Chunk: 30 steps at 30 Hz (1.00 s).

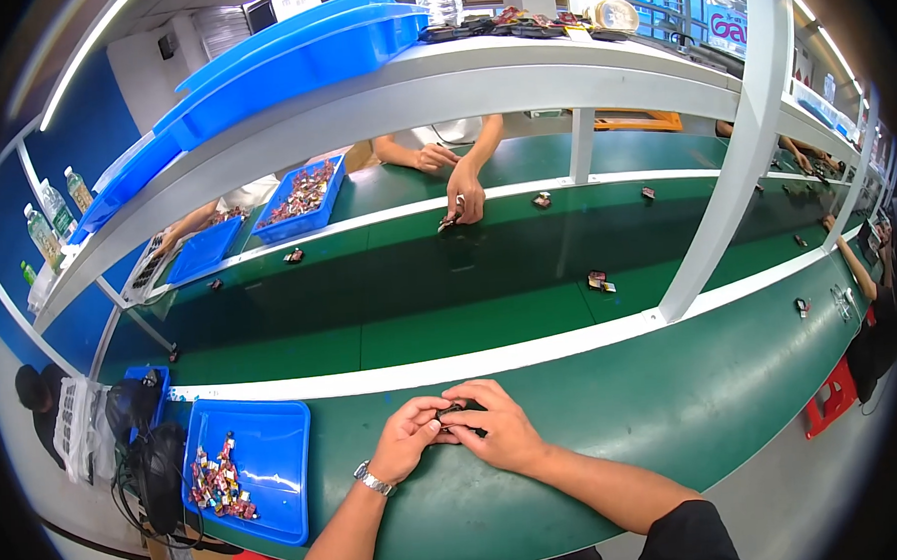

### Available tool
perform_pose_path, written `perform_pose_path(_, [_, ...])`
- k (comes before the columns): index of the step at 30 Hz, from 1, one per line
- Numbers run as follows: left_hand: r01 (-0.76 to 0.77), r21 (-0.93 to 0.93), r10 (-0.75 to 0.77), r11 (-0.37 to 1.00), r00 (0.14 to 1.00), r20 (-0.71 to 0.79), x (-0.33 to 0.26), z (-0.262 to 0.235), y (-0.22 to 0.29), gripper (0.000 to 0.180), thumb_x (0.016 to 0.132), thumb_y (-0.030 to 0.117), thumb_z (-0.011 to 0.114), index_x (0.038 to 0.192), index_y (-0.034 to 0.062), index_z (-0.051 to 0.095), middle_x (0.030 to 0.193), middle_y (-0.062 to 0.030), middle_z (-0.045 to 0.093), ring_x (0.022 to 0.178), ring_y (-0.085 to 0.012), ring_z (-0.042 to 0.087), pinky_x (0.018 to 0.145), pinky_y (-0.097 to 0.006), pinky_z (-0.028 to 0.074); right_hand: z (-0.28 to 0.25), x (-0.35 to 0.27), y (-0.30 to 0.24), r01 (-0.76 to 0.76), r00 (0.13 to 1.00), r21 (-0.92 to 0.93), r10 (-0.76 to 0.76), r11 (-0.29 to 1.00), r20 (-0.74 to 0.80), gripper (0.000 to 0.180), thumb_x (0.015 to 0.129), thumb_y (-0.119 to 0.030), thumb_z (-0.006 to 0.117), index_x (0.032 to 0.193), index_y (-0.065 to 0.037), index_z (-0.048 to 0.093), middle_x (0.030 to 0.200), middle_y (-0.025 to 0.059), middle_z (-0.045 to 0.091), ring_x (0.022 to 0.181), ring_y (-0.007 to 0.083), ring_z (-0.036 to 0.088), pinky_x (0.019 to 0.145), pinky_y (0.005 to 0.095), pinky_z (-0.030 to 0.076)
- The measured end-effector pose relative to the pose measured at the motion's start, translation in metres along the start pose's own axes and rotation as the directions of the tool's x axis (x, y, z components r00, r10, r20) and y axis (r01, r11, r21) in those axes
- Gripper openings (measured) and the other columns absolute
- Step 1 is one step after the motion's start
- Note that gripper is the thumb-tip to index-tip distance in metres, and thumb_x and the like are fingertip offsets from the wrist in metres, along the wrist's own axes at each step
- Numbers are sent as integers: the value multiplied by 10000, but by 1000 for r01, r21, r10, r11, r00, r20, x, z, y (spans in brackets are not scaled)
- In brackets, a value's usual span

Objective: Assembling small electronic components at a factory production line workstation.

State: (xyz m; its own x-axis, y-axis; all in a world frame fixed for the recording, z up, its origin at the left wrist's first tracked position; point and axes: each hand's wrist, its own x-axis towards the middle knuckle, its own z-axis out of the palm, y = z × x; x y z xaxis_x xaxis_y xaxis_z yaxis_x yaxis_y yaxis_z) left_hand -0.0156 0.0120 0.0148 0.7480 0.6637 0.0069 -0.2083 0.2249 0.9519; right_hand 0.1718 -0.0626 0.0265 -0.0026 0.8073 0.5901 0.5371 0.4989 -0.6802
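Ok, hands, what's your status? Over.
Left hand, right hand: both holding small dark part. Blue tray off left, untouched. No obstruction seen.

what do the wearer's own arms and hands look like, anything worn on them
The left hand is ungloved, with a silver watch on a linked metal band at its wrist. The right hand is ungloved too, its wrist bare; a black sleeve shows higher up that arm.
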Motion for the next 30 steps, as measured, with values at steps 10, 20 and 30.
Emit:
perform_pose_path(10, [-44,22,45,999,999,-20,-3,-1,-7,265,1008,57,553,1268,13,519,1288,-162,617,1147,-218,636,949,-360,561,-6,10,-10,196,980,-101,-194,975,30,217,750,-18,753,962,-37,714,1263,124,601,1206,324,552,963,425,502])
perform_pose_path(20, [-30,0,30,1000,1000,-8,-2,-1,-3,259,1013,90,561,1257,14,519,1374,-214,566,1168,-247,636,952,-374,563,-4,2,-4,96,995,-17,-96,995,-12,218,753,-26,748,967,-60,728,1281,123,601,1222,336,541,992,433,484])
perform_pose_path(30, [-64,10,64,998,997,-49,-3,-4,-9,252,1004,60,564,1247,6,525,1381,-213,562,1173,-254,637,968,-386,562,-6,6,-6,121,993,-38,-121,992,9,272,750,-29,765,1007,-118,745,1314,92,599,1249,339,531,1013,432,480])
